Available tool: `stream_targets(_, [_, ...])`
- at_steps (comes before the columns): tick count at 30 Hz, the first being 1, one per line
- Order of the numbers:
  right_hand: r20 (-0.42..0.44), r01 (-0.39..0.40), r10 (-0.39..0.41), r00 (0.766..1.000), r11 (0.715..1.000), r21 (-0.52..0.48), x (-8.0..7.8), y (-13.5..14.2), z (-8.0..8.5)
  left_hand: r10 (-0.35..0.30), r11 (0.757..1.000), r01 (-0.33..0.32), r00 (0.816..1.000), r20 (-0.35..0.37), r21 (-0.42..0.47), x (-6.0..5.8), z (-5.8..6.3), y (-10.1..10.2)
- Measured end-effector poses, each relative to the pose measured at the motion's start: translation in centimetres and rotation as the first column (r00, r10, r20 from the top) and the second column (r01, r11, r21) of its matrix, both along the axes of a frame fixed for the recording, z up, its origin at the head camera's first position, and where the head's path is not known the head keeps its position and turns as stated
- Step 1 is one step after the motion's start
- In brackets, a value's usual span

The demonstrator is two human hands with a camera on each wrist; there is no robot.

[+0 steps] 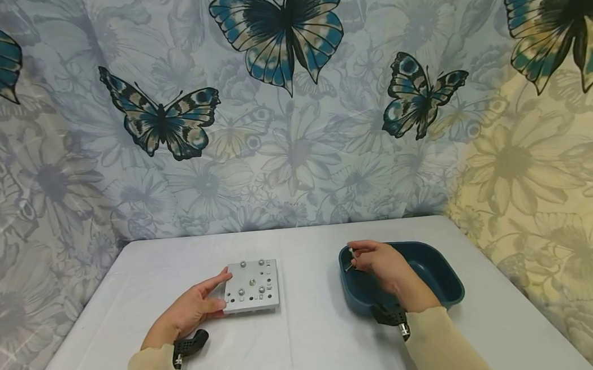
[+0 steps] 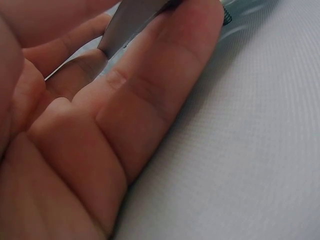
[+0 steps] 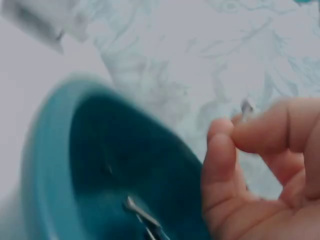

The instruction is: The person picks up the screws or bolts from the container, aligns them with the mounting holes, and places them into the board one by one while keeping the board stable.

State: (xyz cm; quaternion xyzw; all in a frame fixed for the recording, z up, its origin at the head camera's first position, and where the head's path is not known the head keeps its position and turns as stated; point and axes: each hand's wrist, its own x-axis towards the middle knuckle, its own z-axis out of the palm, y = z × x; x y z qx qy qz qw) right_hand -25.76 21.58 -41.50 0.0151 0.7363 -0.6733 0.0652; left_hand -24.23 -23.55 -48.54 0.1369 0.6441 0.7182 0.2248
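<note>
A flat silver-grey metal plate (image 1: 253, 271) with several holes and several screw heads on top is at the left of the table. Its left side is gripped by my left hand (image 1: 194, 307), thumb at the near corner and fingers at the far one. In the left wrist view the plate's edge (image 2: 132, 25) shows between the fingers, and a screw's thread (image 2: 227, 17) pokes out beneath. Over the left end of a dark teal basin (image 1: 410, 291), my right hand (image 1: 383, 264) pinches a small metal screw (image 3: 247, 106) between thumb and fingertips; most of it is hidden.
Inside the basin lie loose metal screws (image 3: 142, 212), blurred in the right wrist view. A white cloth covers the table (image 1: 311, 342). Behind it hangs a curtain (image 1: 295, 168) printed with butterflies and flowers.
</note>
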Motion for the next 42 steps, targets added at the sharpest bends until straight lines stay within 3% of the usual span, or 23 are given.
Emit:
stream_targets(2, [0.064,-0.003,0.014,0.998,0.985,-0.170,-0.2,-0.1,-0.1,-0.002,1.000,0.002,1.000,-0.001,-0.004,0.0,0.0,0.0])
stream_targets(6, [0.143,0.017,0.048,0.989,0.907,-0.422,-0.3,-0.4,-0.1,-0.004,1.000,0.004,1.000,-0.001,-0.007,0.0,-0.2,0.1])
stream_targets(10, [0.155,0.006,0.083,0.984,0.866,-0.499,-0.5,-0.8,0.1,-0.002,1.000,0.002,1.000,0.002,-0.004,0.0,-0.2,0.0])
stream_targets(16, [0.148,0.028,0.062,0.987,0.839,-0.543,-0.7,-2.2,0.3,-0.007,1.000,0.007,1.000,0.011,0.014,0.0,0.0,0.0])
stream_targets(25, [0.113,0.030,0.024,0.993,0.891,-0.452,-0.6,-7.8,0.3,-0.003,1.000,0.003,1.000,0.009,0.009,-0.2,0.2,-0.1])
stream_targets(32, [0.064,-0.049,0.069,0.996,0.960,-0.276,0.2,-12.5,-1.2,0.000,1.000,0.000,1.000,0.004,0.008,-0.2,0.2,0.1])
stream_targets(37, [0.019,-0.102,0.107,0.994,0.981,-0.166,1.1,-14.8,-2.3,0.002,1.000,-0.002,1.000,0.002,0.002,-0.1,0.1,0.1])
stream_targets(42, [-0.055,-0.105,0.102,0.993,0.993,-0.059,1.7,-16.1,-3.0,0.000,1.000,0.000,1.000,-0.003,0.002,-0.1,0.0,0.0])
